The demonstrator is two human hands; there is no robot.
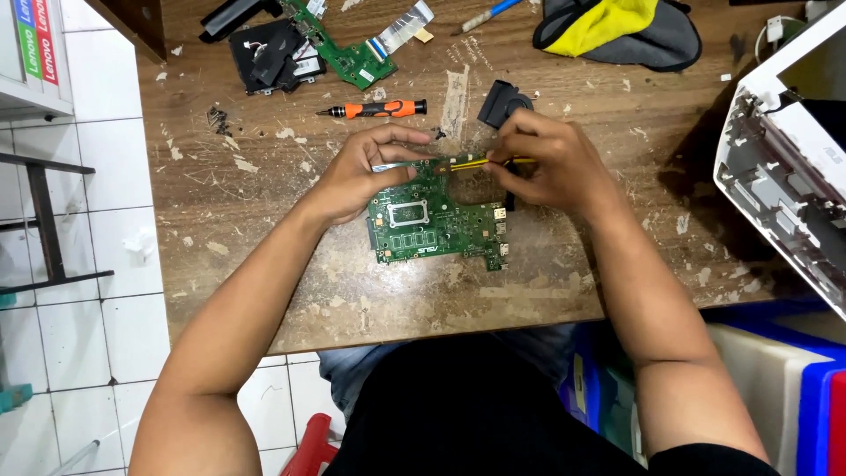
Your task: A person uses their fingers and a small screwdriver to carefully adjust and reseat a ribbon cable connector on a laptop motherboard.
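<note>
From the head camera we see our left hand (357, 176) curled over the upper left edge of a green circuit board (436, 225), gripping it as it lies on the scarred wooden table (264, 247). Our right hand (551, 163) is closed around a thin yellow-handled tool (480, 162), its tip at the board's top edge. An orange-and-black screwdriver (374, 109) lies just beyond, near a black fan (505, 99)

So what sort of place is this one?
Probably a small electronics repair bench: a green circuit board under both hands on a scarred wooden table, an orange-handled screwdriver, and an opened white laptop shell.
</note>
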